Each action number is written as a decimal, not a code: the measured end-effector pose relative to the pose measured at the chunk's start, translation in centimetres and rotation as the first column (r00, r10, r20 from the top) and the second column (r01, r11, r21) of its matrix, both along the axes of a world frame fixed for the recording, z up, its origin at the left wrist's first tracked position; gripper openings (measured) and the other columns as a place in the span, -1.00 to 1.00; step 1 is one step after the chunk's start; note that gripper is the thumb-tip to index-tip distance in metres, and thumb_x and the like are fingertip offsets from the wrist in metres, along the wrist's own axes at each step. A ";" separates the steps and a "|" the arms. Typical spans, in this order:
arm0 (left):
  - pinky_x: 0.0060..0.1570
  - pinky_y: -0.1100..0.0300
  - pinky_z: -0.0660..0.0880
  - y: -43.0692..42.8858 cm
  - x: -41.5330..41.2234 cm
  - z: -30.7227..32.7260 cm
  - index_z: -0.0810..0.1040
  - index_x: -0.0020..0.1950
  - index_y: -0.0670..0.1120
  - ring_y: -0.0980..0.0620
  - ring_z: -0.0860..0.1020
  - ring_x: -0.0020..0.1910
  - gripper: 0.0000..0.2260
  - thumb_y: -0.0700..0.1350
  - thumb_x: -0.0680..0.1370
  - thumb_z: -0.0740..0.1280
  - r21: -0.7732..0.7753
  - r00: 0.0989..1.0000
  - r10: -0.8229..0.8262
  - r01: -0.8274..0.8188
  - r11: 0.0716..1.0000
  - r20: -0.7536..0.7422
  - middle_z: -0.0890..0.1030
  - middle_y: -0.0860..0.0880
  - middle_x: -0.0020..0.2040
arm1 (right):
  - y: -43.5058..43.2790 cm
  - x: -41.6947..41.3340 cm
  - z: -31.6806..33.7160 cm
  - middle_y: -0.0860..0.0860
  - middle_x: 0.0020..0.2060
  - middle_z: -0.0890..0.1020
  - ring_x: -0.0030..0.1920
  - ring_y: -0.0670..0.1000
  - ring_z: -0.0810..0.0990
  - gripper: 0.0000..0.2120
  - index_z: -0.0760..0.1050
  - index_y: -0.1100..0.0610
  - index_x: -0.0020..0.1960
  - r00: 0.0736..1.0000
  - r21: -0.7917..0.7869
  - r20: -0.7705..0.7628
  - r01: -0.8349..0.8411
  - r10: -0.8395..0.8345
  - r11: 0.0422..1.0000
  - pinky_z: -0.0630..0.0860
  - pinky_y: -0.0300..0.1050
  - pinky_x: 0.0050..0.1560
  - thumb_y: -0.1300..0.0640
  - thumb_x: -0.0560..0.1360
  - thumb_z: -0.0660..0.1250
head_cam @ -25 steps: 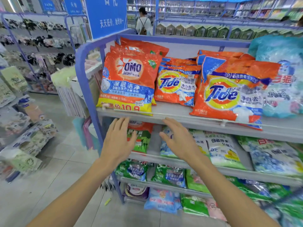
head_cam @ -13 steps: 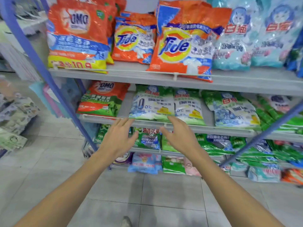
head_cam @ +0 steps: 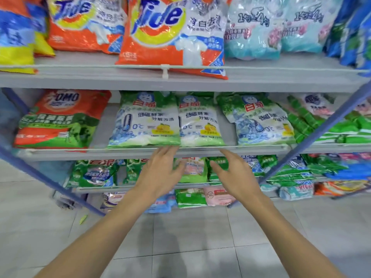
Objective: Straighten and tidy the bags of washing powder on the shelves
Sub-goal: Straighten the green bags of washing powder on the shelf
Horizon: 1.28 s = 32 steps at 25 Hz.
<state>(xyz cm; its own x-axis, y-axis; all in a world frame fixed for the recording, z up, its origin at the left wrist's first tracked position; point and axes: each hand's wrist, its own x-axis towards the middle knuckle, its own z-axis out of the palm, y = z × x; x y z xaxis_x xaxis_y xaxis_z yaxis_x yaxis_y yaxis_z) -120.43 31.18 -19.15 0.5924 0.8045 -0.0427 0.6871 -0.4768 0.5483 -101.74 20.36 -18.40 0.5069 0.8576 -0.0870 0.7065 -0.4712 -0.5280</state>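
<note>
Bags of washing powder (head_cam: 301, 173) lie on a tiered rack of grey shelves. On the top shelf (head_cam: 80, 78) a large Tide bag (head_cam: 170, 37) hangs over the front edge, its lower corner past the wire rail (head_cam: 100, 66). A smaller Tide bag (head_cam: 84, 27) sits behind it towards the left end, and pale blue bags (head_cam: 253, 33) lie towards the right.

On the second shelf (head_cam: 100, 154) an OMO bag (head_cam: 60, 121) lies tilted near the left end, with bare shelf between it and the next bag. Three green-and-white bags follow along the front edge. The left one (head_cam: 144, 121) overlaps the side of the middle one (head_cam: 200, 125). The right one (head_cam: 259, 121) lies askew, apart from the middle one.

Both hands reach towards the front edge of the second shelf, fingers straight and spread, holding nothing. The left hand (head_cam: 160, 173) has its fingertips at the edge, just below where the left and middle green-and-white bags meet; whether they touch the bags I cannot tell. The right hand (head_cam: 234, 173) is just beside it, its fingertips slightly below the edge, under the gap between the middle and right bags. Behind the hands, smaller green bags crowd the third shelf (head_cam: 96, 190). Grey tiled floor (head_cam: 190, 237) lies below.
</note>
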 end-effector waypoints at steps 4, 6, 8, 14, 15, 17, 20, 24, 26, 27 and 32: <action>0.43 0.01 0.32 -0.7 5.2 -2.2 0.31 0.57 -0.06 -0.08 0.29 0.52 -0.51 0.08 0.67 0.23 -0.043 0.998 -0.049 0.048 0.998 -0.032 0.40 -0.07 0.52 | -0.4 6.0 -1.8 0.04 0.51 0.40 0.50 0.09 0.35 -0.40 0.27 0.09 0.57 0.998 -0.022 0.014 0.068 -0.067 0.997 0.39 0.04 0.36 -0.15 0.62 0.28; 0.45 0.03 0.30 -0.7 8.0 -3.0 0.30 0.58 -0.06 -0.08 0.30 0.53 -0.49 0.08 0.66 0.24 -0.051 0.998 -0.047 0.045 0.998 -0.036 0.39 -0.06 0.54 | -0.2 9.4 -2.4 0.04 0.52 0.40 0.50 0.10 0.36 -0.40 0.26 0.08 0.58 0.996 -0.024 0.035 0.086 -0.085 0.996 0.40 0.04 0.35 -0.13 0.63 0.27; 0.47 0.05 0.28 -0.5 11.4 -3.5 0.28 0.60 -0.05 -0.06 0.28 0.54 -0.48 0.09 0.67 0.23 -0.045 0.998 -0.039 0.037 0.998 -0.040 0.37 -0.06 0.56 | 0.1 13.4 -3.1 0.04 0.52 0.39 0.49 0.11 0.37 -0.41 0.25 0.06 0.58 0.994 -0.021 0.033 0.104 -0.103 0.994 0.41 0.07 0.32 -0.13 0.63 0.26; 0.44 0.08 0.32 0.3 24.4 -3.9 0.31 0.55 0.02 -0.03 0.37 0.47 -0.52 0.15 0.66 0.22 -0.238 0.989 0.110 -0.085 0.968 0.097 0.42 -0.01 0.50 | 2.9 25.3 -4.9 0.16 0.49 0.37 0.47 0.22 0.34 -0.33 0.23 0.18 0.55 0.974 0.085 0.002 0.226 -0.227 0.970 0.35 0.13 0.37 -0.19 0.60 0.27; 0.31 0.11 0.39 0.6 26.7 -4.1 0.38 0.46 0.00 -0.03 0.46 0.33 -0.58 0.16 0.66 0.24 -0.283 0.974 0.171 -0.123 0.951 0.149 0.52 -0.03 0.34 | 3.5 26.9 -5.3 0.21 0.48 0.36 0.47 0.25 0.31 -0.28 0.21 0.22 0.55 0.964 0.077 -0.021 0.266 -0.266 0.961 0.31 0.15 0.38 -0.22 0.59 0.27; 0.05 0.15 0.37 1.1 30.7 -4.5 0.43 0.34 -0.02 -0.01 0.48 0.09 -0.63 0.17 0.65 0.27 -0.404 0.938 0.281 -0.181 0.897 0.203 0.50 0.04 0.07 | 4.4 29.5 -6.2 0.29 0.48 0.31 0.47 0.29 0.24 -0.19 0.17 0.29 0.54 0.943 0.043 -0.043 0.332 -0.330 0.942 0.23 0.17 0.41 -0.29 0.57 0.24; -0.03 0.14 0.39 2.4 34.3 -5.4 0.49 0.33 -0.02 0.00 0.54 0.04 -0.48 0.31 0.54 0.34 -0.641 0.858 0.477 -0.258 0.723 0.193 0.57 0.02 0.10 | 5.1 30.8 -7.3 0.31 0.47 0.26 0.46 0.31 0.19 -0.16 0.20 0.31 0.51 0.930 0.039 0.010 0.367 -0.367 0.930 0.18 0.16 0.41 -0.33 0.54 0.24; 0.09 0.10 0.57 4.7 35.8 -6.1 0.67 0.10 -0.03 -0.02 0.68 -0.03 -0.35 0.33 0.16 0.61 -0.784 0.772 0.609 -0.259 0.564 0.182 0.73 -0.03 0.03 | 5.4 31.7 -7.7 0.31 0.43 0.29 0.43 0.32 0.27 0.00 0.22 0.28 0.51 0.890 0.013 -0.169 0.432 -0.424 0.902 0.29 0.16 0.41 -0.42 0.39 0.37; 0.17 0.02 0.58 5.8 35.5 -5.7 0.71 0.06 0.00 -0.06 0.70 -0.02 -0.39 0.27 0.11 0.63 -0.801 0.784 0.594 -0.234 0.552 0.180 0.75 -0.03 -0.02 | 5.4 32.0 -7.2 0.21 0.25 0.54 0.27 0.26 0.48 -0.02 0.45 0.24 0.33 0.860 -0.029 -0.267 0.445 -0.436 0.895 0.44 0.13 0.31 -0.53 0.25 0.37; 0.14 0.05 0.58 6.3 34.9 -5.3 0.70 0.04 -0.01 -0.05 0.69 -0.04 -0.47 0.23 0.18 0.62 -0.795 0.790 0.585 -0.231 0.562 0.184 0.74 -0.03 -0.04 | 5.3 31.9 -6.7 0.14 0.06 0.64 0.12 0.20 0.58 -0.15 0.55 0.20 0.14 0.845 -0.046 -0.323 0.436 -0.426 0.899 0.49 0.07 0.21 -0.52 0.26 0.38; -0.19 0.19 0.59 6.6 31.4 -5.2 0.68 0.00 -0.01 0.11 0.71 -0.31 -0.79 0.12 0.54 0.44 -0.831 0.790 0.595 -0.226 0.508 0.149 0.75 0.03 -0.21 | 5.5 31.5 -6.4 0.17 -0.11 0.63 -0.08 0.02 0.60 -0.43 0.33 0.12 -0.29 0.756 -0.042 -0.578 0.348 -0.307 0.937 0.48 0.14 0.18 -0.37 0.41 0.42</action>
<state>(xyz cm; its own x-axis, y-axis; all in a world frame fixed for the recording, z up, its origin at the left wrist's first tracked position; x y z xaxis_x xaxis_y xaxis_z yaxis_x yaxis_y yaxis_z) -88.99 37.82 -24.38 0.3107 0.7344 -0.6035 0.3382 0.5080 0.7922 -70.25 25.81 -24.79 0.6336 0.6622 -0.4000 0.0777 -0.5689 -0.8187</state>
